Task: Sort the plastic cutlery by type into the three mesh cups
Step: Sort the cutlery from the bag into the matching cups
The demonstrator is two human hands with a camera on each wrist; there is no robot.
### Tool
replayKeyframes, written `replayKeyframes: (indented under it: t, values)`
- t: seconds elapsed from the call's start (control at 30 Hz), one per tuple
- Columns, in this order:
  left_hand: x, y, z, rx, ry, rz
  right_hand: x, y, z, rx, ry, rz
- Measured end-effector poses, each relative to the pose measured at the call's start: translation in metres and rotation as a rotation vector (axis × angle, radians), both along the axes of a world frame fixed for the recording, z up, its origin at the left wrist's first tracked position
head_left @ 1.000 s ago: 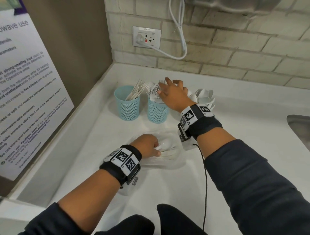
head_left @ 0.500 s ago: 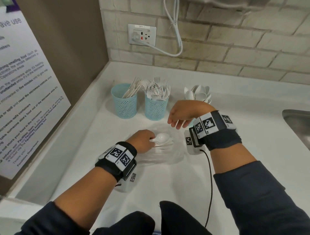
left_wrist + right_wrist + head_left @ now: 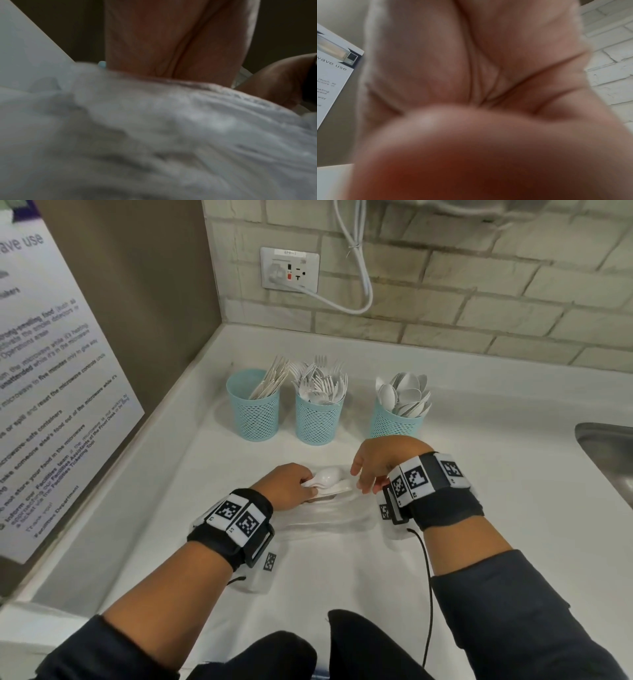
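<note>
Three light blue mesh cups stand in a row on the white counter: the left cup (image 3: 253, 410) holds knives, the middle cup (image 3: 319, 416) forks, the right cup (image 3: 394, 421) spoons. In front of them my left hand (image 3: 291, 486) grips a small bundle of white plastic spoons (image 3: 329, 479) that lies over a clear plastic bag (image 3: 325, 515). My right hand (image 3: 373, 463) hovers at the bundle's right end with its fingers hanging down loosely, holding nothing. Both wrist views are blurred: the left one shows palm (image 3: 171, 40) and crumpled plastic (image 3: 154, 128), the right one only palm (image 3: 471, 67).
A brick wall with a socket (image 3: 289, 268) and a white cable (image 3: 359, 261) stands behind the cups. A notice board (image 3: 51, 392) lines the left side. A steel sink (image 3: 609, 453) opens at the right edge. A black wire (image 3: 428, 594) trails from my right wrist.
My right hand has left the middle cup and come back down to the spoon bundle. The left hand has stayed on the bundle. The right cup has come into full view.
</note>
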State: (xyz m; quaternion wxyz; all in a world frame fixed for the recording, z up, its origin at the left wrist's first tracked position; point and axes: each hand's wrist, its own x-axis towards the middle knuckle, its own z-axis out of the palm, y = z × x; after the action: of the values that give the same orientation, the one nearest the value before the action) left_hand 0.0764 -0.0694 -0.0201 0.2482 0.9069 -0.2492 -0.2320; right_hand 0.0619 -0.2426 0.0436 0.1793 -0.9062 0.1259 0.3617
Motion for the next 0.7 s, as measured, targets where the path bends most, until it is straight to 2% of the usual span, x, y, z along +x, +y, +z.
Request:
replayKeyframes:
  t: [0.3, 0.47, 0.7]
  values:
    - [0.003, 0.002, -0.002, -0.214, 0.142, 0.084, -0.006, -0.002, 0.0, 0.18, -0.029, -0.023]
    - [-0.001, -0.002, 0.004, -0.381, 0.314, 0.147, -0.004, -0.006, -0.002, 0.265, -0.161, -0.037]
    - [-0.002, -0.002, 0.009, -0.46, 0.328, 0.175, 0.0, -0.009, -0.002, 0.402, -0.367, -0.19]
